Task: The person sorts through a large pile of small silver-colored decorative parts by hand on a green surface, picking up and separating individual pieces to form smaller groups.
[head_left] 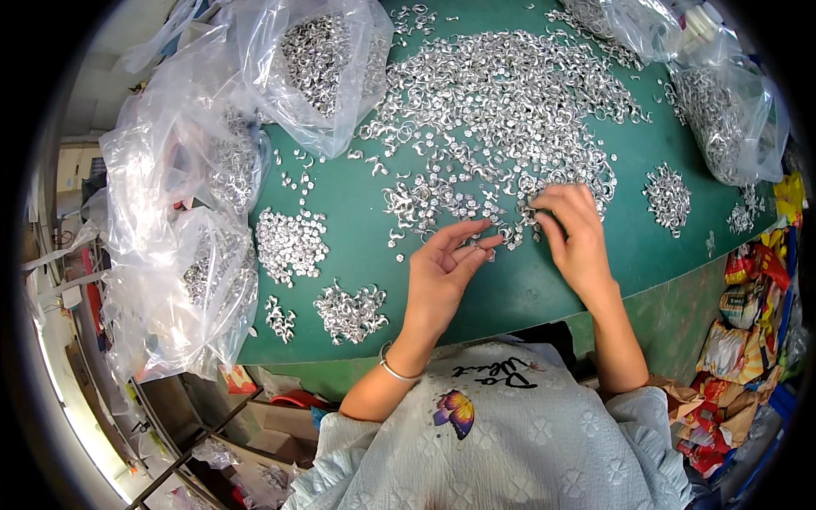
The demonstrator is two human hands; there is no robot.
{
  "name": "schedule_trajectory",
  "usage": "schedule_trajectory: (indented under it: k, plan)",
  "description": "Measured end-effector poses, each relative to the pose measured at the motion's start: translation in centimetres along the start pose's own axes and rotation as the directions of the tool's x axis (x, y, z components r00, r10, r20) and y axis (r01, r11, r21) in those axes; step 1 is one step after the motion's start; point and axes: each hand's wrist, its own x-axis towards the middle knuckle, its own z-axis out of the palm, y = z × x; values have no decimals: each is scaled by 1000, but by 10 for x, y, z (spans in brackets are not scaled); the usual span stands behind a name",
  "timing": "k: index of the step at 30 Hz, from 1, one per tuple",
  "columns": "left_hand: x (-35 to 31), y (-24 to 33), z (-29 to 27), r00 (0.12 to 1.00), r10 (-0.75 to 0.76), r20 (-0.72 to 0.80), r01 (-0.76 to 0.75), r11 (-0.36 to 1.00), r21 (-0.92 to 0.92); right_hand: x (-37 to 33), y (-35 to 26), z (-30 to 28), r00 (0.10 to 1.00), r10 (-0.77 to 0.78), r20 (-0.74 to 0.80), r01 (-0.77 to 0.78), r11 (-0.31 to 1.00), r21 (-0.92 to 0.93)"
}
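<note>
Small silvery metal pieces [510,93] lie in a wide heap on the green table, and its near edge reaches my hands. My left hand [442,263] is just left of the middle, palm partly turned up. Its thumb and fingers close around what looks like a small silvery metal piece, mostly hidden. To its right, my right hand [576,240] bends over the heap's near edge. Thumb and forefinger curl toward each other among the pieces; whatever lies between the tips is too small to make out.
Smaller piles sit near the front left: roundish pieces [291,245] and curved ones [350,313]. Another pile [668,200] lies to the right. Clear plastic bags of metal parts stand at the left [170,280], back left [361,76] and right [735,127]. Colourful packaging [739,340] fills the lower right.
</note>
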Motion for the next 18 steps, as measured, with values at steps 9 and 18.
schedule_trajectory:
  k: [9, 18]
  plan:
    - [4, -7, -11, 997, -71, -10, 70, 996, -56, 10, -11, -7, 983, -98, 153, 127, 973, -194]
    - [-7, -10, 21, 919, 375, 126, -389, 802, 453, -33, -17, -5, 777, 324, 540, -510, -179, 841]
